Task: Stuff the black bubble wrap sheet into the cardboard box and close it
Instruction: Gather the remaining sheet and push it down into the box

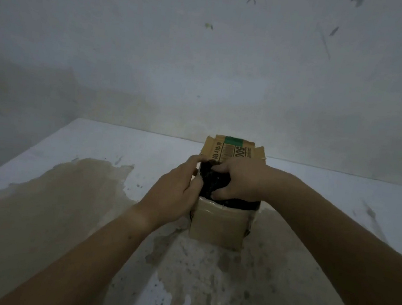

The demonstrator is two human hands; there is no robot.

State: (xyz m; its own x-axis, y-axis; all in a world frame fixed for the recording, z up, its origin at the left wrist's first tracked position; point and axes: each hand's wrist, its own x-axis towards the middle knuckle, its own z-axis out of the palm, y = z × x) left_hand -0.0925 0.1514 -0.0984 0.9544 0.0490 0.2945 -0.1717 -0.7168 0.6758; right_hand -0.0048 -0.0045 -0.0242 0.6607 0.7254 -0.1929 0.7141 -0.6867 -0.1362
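One cardboard box (218, 227), left hand (176, 192) gripping it, right hand (241, 180) clutching bubble wrap (213, 183) inside

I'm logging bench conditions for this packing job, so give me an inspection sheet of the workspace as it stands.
Surface: white table, broad brown stains, speckled toward the near edge.
Job's things: cardboard box upright, its far flap standing open; black bubble wrap sheet bulges above the rim, not fully in.
Clutter: nothing seen.
Grippers: left hand grips the box's left edge; right hand grips the wrap and presses it down.
Cables: nothing seen.
Surroundings: pale, scuffed wall behind the table.
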